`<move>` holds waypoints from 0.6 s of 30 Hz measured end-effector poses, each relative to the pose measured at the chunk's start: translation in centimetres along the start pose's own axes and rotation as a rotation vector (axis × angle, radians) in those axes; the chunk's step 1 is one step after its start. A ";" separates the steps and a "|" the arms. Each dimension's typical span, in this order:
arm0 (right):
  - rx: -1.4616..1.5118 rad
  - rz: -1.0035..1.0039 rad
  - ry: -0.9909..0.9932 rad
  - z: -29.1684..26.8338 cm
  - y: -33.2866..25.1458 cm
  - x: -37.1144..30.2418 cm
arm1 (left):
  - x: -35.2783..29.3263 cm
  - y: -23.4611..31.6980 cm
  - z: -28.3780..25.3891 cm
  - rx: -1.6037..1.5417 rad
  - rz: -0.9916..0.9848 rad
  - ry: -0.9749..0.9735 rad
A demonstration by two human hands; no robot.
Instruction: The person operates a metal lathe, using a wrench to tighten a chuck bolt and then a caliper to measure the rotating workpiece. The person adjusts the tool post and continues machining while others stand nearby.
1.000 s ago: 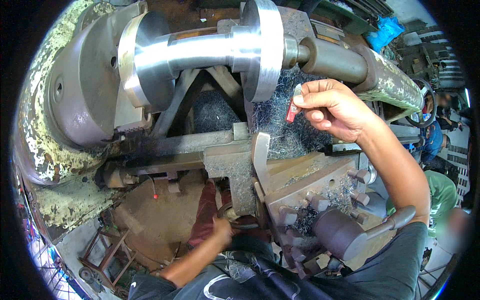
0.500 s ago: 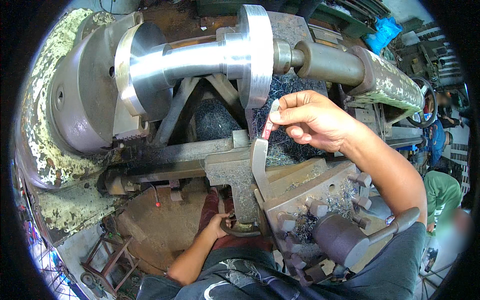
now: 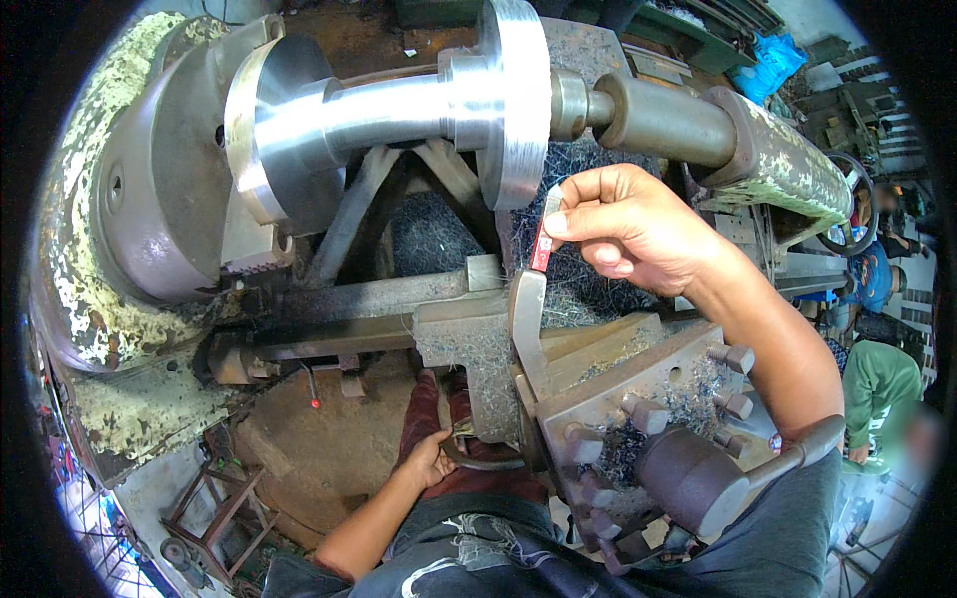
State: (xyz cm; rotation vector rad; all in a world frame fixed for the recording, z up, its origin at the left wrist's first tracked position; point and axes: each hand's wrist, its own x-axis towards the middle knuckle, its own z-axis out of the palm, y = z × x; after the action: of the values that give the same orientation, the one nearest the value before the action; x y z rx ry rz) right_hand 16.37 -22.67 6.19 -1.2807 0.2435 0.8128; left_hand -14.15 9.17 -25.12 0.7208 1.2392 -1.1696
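My right hand (image 3: pixel 633 229) pinches a small flat tool bit (image 3: pixel 547 224), silver at its tip and red lower down, between thumb and fingers. The bit's lower end meets the top of a bent grey tool holder (image 3: pixel 526 304), clamped in a bolted tool post (image 3: pixel 598 399). Just left of the bit is the rim of a shiny flange (image 3: pixel 520 110), part of a turned steel workpiece (image 3: pixel 384 118). Lower down, my left hand (image 3: pixel 429 460) is closed round the left side of a handwheel (image 3: pixel 488 461) in front of my body.
At the left a large lathe chuck (image 3: pixel 164 189) grips the workpiece; a tailstock (image 3: pixel 668 120) supports its right end. The tool post's lever (image 3: pixel 797 448) lies near my right forearm. Metal chips (image 3: pixel 588 279) cover the bed. A person in green (image 3: pixel 882 389) is at the far right.
The view has shifted slightly, and the tool post, holder and bit appear a little further right. Both hands keep their grips.
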 end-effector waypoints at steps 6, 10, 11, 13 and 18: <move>-0.006 0.023 0.023 0.1 0.5 0.2 | -2.9 -3.9 4.8 0.055 0.173 0.249; -0.018 0.001 0.004 -0.3 0.2 0.3 | -8.2 -6.6 8.5 0.069 0.311 -0.047; -0.020 -0.009 -0.007 -0.4 0.2 0.3 | -9.0 -5.4 8.2 0.105 0.186 -0.078; -0.064 -0.033 0.006 -0.6 0.1 0.1 | -10.3 -1.6 6.6 0.192 -0.058 -0.105; -0.041 -0.039 0.000 -0.5 0.7 0.3 | -16.4 3.7 5.5 0.623 0.474 -0.039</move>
State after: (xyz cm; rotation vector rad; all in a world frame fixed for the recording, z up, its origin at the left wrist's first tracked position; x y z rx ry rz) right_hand 16.33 -22.96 5.33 -1.3198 0.2022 0.7885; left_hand -7.47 9.75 -8.79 1.3612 0.6003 -1.1552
